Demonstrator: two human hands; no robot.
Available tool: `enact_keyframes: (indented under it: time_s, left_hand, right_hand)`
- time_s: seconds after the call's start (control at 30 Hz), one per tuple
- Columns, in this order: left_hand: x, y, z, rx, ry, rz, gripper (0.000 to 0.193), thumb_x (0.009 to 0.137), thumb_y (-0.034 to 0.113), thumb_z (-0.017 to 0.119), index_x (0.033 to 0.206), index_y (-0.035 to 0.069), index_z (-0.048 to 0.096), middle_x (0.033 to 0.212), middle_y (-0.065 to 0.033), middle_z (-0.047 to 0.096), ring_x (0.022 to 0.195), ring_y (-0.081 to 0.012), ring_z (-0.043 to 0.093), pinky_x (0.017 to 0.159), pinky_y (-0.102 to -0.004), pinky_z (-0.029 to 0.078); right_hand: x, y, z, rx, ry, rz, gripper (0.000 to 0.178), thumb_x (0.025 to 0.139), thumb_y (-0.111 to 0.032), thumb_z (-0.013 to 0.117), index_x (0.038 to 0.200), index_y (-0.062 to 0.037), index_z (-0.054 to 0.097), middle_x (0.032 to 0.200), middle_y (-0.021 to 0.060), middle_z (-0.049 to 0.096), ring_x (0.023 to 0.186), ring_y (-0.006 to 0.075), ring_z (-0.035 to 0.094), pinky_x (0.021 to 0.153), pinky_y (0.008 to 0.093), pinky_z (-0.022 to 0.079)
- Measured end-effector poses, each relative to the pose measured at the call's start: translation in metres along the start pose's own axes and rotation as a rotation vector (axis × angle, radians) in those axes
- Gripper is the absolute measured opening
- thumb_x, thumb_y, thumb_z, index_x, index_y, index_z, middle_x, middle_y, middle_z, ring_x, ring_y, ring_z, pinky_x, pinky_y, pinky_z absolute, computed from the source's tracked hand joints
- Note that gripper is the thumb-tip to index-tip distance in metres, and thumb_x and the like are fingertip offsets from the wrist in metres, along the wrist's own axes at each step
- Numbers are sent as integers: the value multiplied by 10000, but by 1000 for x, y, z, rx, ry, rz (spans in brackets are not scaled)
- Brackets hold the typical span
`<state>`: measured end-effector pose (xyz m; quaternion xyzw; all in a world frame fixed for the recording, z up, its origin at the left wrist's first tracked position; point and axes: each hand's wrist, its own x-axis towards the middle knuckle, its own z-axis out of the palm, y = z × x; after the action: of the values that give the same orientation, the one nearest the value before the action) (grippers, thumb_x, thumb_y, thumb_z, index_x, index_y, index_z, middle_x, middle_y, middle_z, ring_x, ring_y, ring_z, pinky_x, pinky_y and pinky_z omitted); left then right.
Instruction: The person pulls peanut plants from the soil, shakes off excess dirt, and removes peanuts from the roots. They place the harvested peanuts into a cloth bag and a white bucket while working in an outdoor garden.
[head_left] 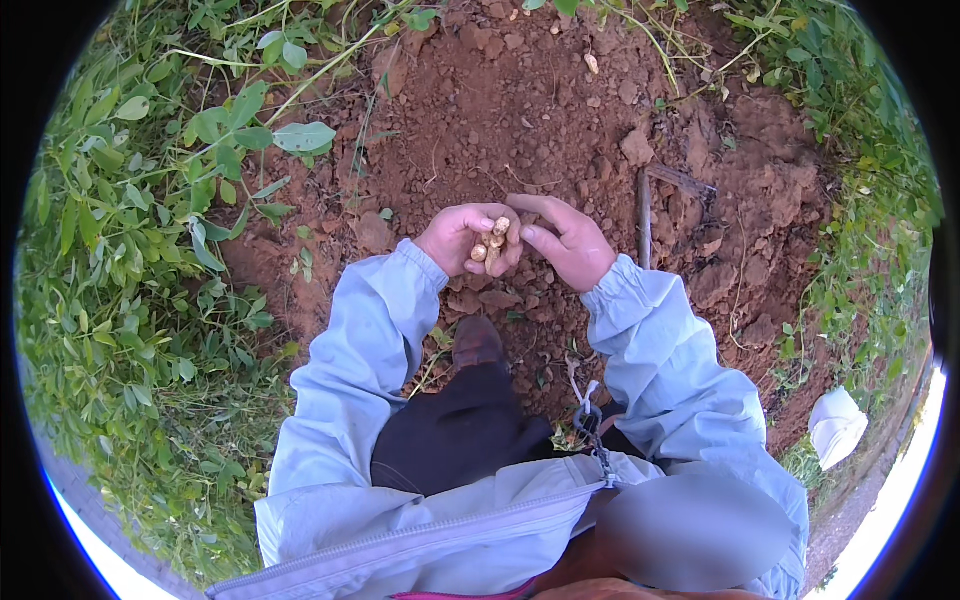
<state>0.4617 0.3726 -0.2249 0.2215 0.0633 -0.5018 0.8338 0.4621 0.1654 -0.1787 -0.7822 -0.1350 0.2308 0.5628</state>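
Observation:
Several pale, soil-dusted peanuts lie in my left hand, which is cupped with its fingers curled round them. My right hand is close against it on the right. Its index finger and thumb reach toward the peanuts with a gap between them, and I see nothing held there. The other right fingers are partly hidden. Both hands are above loose reddish-brown soil, in front of my dark boot.
Just right of my right hand lies a hoe-like tool with a wooden handle and a dark head. One peanut sits on the far soil. Leafy green plants crowd the left. A white bag-like thing is at the lower right.

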Motion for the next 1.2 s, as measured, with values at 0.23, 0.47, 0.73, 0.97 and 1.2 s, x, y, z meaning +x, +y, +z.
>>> enact_keyframes:
  time_s: [0.23,0.47,0.73,0.97,1.2]
  left_hand:
    - [-6,-4,3,63,93,-12,274,802,274,523,874,11,551,770,-136,581,549,-176,550,350,-215,307]
    - [-19,-38,-29,-260,54,41,230,873,232,474,901,20,559,850,-152,593,709,-284,660,340,-224,389]
    - [-26,-29,-77,-91,622,199,223,857,248,546,905,34,588,720,-48,564,605,-167,587,343,-194,327]
    - [-66,34,-104,-87,709,587,347,880,260,525,1179,83,530,772,-11,534,648,-148,534,371,-182,316]
    - [-105,144,-103,-198,540,1040,315,920,271,425,1167,105,527,778,-46,556,653,-142,511,383,-218,335]
  right_hand:
    - [-10,6,-5,-32,11,125,259,824,-139,610,1066,-46,605,1031,126,599,949,254,594,831,322,469]
    - [-149,170,-32,-678,442,714,655,750,-253,678,1296,-19,402,1144,291,481,1075,431,481,927,450,397]
    - [-161,195,-41,-622,507,784,461,820,-308,599,1137,1,472,869,230,613,808,381,604,730,442,469]
    - [-97,11,-31,645,399,474,223,938,-271,439,982,-52,448,593,38,434,425,132,428,368,275,360]
    - [47,10,53,549,149,462,365,963,-424,366,890,-79,460,597,-7,421,445,109,391,401,266,339]
